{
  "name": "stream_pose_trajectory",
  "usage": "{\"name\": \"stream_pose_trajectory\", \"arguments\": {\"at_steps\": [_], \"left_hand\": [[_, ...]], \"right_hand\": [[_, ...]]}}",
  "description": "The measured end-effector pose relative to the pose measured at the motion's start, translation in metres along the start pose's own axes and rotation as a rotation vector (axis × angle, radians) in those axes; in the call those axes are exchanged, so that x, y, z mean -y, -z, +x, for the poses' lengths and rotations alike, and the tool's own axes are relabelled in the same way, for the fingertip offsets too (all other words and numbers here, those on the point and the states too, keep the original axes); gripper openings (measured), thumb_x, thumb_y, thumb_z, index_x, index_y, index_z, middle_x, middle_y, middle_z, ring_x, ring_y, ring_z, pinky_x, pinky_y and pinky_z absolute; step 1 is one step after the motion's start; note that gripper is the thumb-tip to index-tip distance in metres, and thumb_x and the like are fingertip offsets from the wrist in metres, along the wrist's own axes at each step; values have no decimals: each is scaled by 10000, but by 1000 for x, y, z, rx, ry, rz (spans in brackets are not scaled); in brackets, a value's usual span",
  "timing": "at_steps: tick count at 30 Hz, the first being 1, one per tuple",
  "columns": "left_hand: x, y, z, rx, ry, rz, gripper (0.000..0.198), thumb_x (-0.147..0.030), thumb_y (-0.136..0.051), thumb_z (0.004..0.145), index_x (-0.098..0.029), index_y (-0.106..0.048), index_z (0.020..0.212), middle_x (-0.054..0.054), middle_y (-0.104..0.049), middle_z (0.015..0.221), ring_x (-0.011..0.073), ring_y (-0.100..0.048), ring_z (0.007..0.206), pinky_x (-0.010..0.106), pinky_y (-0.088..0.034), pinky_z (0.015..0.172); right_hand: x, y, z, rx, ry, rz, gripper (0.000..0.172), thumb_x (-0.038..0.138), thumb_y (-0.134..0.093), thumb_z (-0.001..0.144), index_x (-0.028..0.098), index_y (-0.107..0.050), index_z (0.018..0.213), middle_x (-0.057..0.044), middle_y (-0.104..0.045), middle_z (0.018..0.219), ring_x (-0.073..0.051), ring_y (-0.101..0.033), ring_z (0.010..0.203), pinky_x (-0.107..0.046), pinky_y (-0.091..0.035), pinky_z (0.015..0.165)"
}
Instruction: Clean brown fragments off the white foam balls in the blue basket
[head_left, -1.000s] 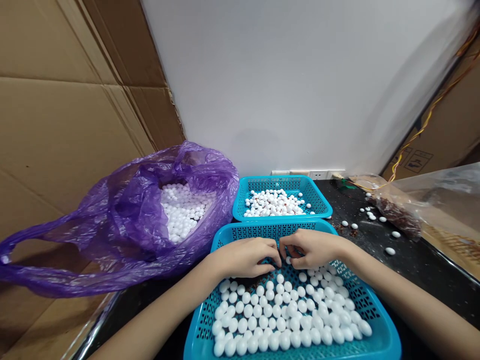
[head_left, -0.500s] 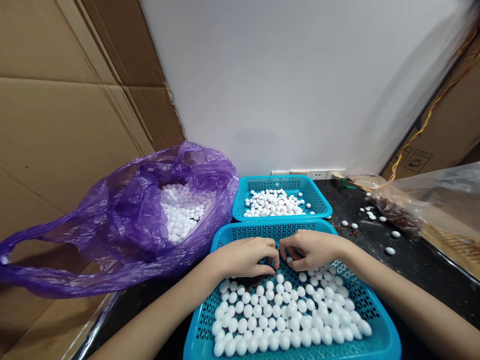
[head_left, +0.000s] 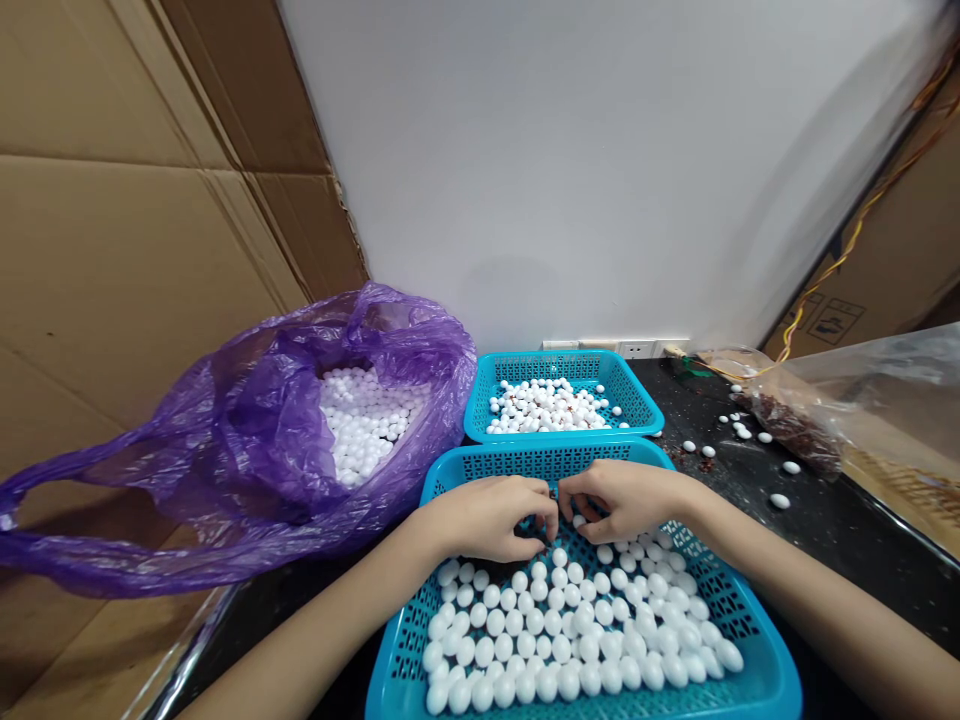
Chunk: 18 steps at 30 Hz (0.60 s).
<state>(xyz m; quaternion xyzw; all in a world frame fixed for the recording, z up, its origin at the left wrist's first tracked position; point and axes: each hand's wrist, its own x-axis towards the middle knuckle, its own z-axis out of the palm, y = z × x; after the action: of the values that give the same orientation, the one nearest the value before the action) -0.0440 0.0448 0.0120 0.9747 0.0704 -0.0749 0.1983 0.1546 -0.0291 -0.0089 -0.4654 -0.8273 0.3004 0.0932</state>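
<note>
My left hand reaches into the front blue basket, fingers curled and thumb bent toward the fingertips. A tiny reddish bit shows by its thumb; what the fingers pinch is too small to make out. Facing it, my right hand is curled down with its fingertips low in the same basket. One white ball shows between its thumb and fingers, though whether it is gripped is unclear. Many small white egg-shaped balls cover the near part of the basket. A dark patch beneath my left hand is mostly hidden.
Behind stands a second blue basket holding white balls with reddish bits. At left, a purple plastic bag contains more balls. Loose balls and a clear bag of reddish-brown material lie right. Cardboard borders the left.
My left thumb has shifted slightly. Reddish bits below my left hand no longer show, and a white ball is visible there. My right hand stays in place.
</note>
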Motion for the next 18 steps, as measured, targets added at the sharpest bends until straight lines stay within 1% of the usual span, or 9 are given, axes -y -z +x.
{"name": "stream_pose_trajectory", "arguments": {"at_steps": [3,5,12,15,18], "left_hand": [[2,0,1,-2,-16,-19,80,-189,-588,817,-215,-633,878,-1,-618,938,160,-604,866,223,-435,694],[3,0,1,2,-20,-34,66,-177,-588,822,-205,-624,869,1,-624,936,165,-603,890,230,-438,722],[4,-2,1,-20,-1,-35,48,-142,-575,819,-182,-599,831,-7,-631,851,152,-596,805,226,-427,668],[5,-2,2,-58,4,-34,30,-161,-572,832,-180,-595,838,-3,-634,850,155,-601,794,228,-427,658],[5,-2,3,-134,-3,-37,53,-141,-561,838,-178,-594,857,3,-643,878,157,-614,805,232,-436,684]], "right_hand": [[0,0,1,2,-1,-4,171,162,-590,689,186,-591,859,42,-556,646,-92,-475,547,-202,-299,498],[0,0,1,3,-5,-5,170,158,-592,686,186,-586,853,43,-556,645,-91,-475,546,-202,-299,498],[1,0,0,-21,-15,49,146,147,-587,685,176,-564,826,47,-527,609,-89,-464,518,-197,-283,466],[1,1,0,-92,44,148,132,127,-578,702,173,-552,822,53,-514,601,-86,-464,517,-195,-317,477],[1,3,0,-258,106,319,100,140,-564,756,172,-536,847,50,-507,613,-89,-453,537,-205,-347,505]]}}
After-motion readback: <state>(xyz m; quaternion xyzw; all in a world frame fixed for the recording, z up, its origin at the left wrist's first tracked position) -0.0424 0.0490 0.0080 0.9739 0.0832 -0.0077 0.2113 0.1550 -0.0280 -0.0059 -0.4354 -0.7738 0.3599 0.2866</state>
